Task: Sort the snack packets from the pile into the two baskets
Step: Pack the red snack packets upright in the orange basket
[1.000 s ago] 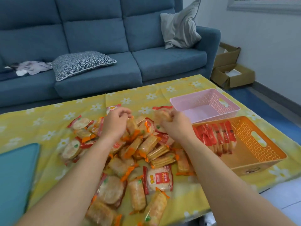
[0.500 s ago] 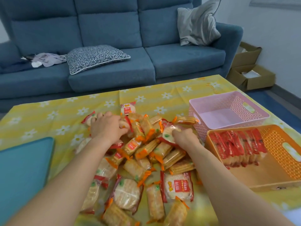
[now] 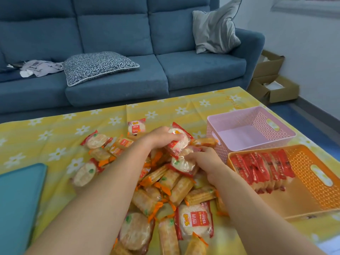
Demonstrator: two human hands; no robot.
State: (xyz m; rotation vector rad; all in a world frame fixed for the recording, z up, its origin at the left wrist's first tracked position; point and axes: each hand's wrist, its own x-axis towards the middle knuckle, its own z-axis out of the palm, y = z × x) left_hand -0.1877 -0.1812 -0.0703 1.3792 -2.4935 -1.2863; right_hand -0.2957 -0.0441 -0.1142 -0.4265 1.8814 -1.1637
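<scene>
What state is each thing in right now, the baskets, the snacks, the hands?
Pink basket: empty, upright.
Orange basket: partly filled with a row of red packets.
Pile: unsorted, heaped on the tablecloth.
Left hand: grips a round packet.
Right hand: touches a second round packet, grip unclear.
Cardboard boxes: open.

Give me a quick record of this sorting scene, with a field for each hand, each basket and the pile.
left hand: grips a round red-edged packet at the pile's far side
right hand: fingers curled on a second round packet
pink basket: no packets visible inside
orange basket: holds a row of red packets
pile: many unsorted packets on the yellow tablecloth
</scene>
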